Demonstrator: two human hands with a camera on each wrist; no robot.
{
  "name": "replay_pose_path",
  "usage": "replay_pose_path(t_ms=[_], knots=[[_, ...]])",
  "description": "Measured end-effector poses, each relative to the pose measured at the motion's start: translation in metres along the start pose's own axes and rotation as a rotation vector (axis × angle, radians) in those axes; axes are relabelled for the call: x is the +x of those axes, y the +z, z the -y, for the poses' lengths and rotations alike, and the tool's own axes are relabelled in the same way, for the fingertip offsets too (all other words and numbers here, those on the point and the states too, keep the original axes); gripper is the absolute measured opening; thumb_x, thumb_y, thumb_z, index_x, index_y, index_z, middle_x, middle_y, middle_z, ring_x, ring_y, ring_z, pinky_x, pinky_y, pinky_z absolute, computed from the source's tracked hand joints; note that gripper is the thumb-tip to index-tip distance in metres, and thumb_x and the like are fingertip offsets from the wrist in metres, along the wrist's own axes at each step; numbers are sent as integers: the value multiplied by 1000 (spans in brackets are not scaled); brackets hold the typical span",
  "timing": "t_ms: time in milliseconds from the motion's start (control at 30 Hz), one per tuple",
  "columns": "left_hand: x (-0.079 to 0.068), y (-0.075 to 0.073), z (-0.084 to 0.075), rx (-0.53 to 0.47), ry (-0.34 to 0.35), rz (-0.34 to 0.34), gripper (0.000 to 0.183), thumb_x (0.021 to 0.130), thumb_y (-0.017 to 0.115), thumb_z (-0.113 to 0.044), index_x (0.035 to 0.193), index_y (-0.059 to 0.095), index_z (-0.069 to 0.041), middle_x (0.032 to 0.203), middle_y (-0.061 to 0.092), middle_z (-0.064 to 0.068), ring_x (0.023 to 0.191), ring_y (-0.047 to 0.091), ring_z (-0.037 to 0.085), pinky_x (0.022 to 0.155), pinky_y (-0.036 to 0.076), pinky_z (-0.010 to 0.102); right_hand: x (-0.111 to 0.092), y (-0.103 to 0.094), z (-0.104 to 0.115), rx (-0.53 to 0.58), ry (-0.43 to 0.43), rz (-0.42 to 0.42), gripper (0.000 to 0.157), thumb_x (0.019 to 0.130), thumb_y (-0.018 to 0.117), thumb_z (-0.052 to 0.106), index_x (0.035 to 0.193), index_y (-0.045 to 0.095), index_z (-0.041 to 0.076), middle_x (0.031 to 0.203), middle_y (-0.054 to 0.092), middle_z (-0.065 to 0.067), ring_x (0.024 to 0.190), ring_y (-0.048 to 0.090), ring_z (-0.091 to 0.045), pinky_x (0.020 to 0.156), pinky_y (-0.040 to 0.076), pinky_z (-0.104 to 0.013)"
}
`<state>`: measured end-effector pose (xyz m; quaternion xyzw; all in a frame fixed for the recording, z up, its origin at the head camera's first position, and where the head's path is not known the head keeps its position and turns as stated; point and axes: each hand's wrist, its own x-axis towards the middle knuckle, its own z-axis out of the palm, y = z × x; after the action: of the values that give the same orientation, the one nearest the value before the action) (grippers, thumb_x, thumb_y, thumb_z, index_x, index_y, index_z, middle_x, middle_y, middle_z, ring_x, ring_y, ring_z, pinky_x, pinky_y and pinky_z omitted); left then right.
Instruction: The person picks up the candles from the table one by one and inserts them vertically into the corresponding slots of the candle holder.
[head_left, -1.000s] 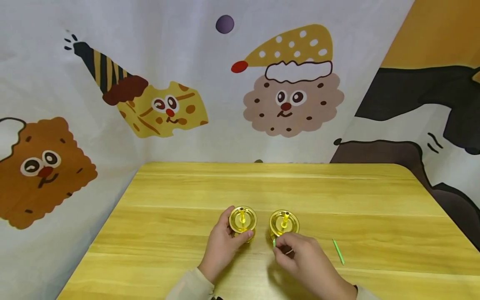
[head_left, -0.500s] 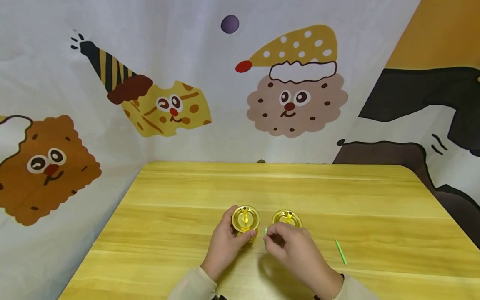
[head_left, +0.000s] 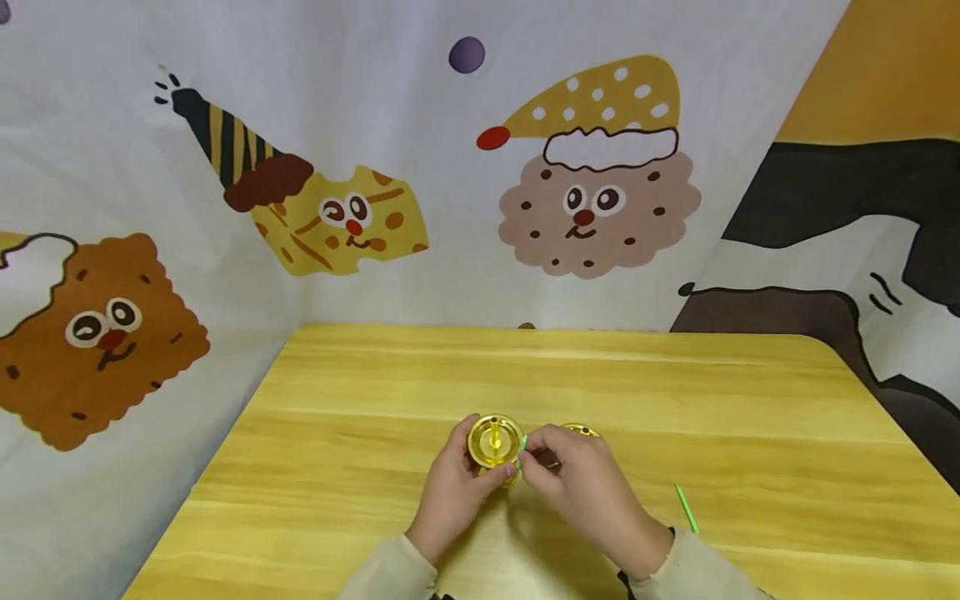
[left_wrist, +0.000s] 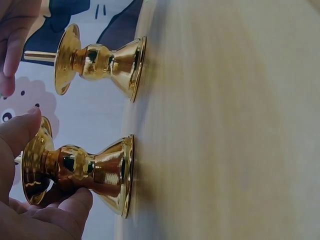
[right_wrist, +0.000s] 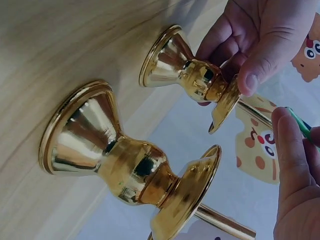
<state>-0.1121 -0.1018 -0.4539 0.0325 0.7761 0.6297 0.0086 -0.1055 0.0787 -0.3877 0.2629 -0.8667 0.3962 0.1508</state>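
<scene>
With the right hand we pinch a green stick between thumb and fingertips; it lies near the upright tube of the held candle holder, and we cannot tell whether the two touch. We judge the stick light, stiff and easily snapped: a gentle pinch near mid-length is advised. With the left hand we grasp that holder, thumb at the dish, fingers about the narrow part below. It appears to stand upright on the table. We expect its polished shell to be hard, slick and of modest weight; the narrow part under the dish gives the surest hold. Just beside it stands a second candle holder, upright and ungripped. Farther right, a loose stick lies on the table; being thin, it may roll, so we advise fingertips only.
</scene>
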Motion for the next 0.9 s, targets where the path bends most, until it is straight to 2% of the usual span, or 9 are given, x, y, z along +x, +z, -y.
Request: replay_pose_path(t_ms=[200,433,667,900], knots=[[-1,0,1,-2,4,12,87,85,82,-17,152,31,5,140,55,21,128,55,31,107,47,41,8,2,-1,-9,3,-9,17,85,73,-1,82,67,15,80,69,8,72,65,0,62,56,-16],[-1,0,2,8,-10,25,87,87,81,-20,154,29,3,141,55,18,128,56,27,105,48,37,20,3,-2,-16,19,4,14,88,71,1,85,69,15,83,70,8,74,67,-2,63,57,-17],[-1,-1,1,-29,31,28,86,86,80,-17,152,31,4,139,57,19,127,57,29,106,48,37,32,6,0,20,7,-3,12,89,69,1,87,69,13,85,70,7,75,68,-4,64,57,-17],[-1,0,0,-60,40,35,83,86,81,-16,152,34,0,141,56,18,127,57,27,106,48,37,42,9,0,33,4,-7,8,91,68,3,87,69,11,84,71,4,77,69,-7,65,58,-18]])
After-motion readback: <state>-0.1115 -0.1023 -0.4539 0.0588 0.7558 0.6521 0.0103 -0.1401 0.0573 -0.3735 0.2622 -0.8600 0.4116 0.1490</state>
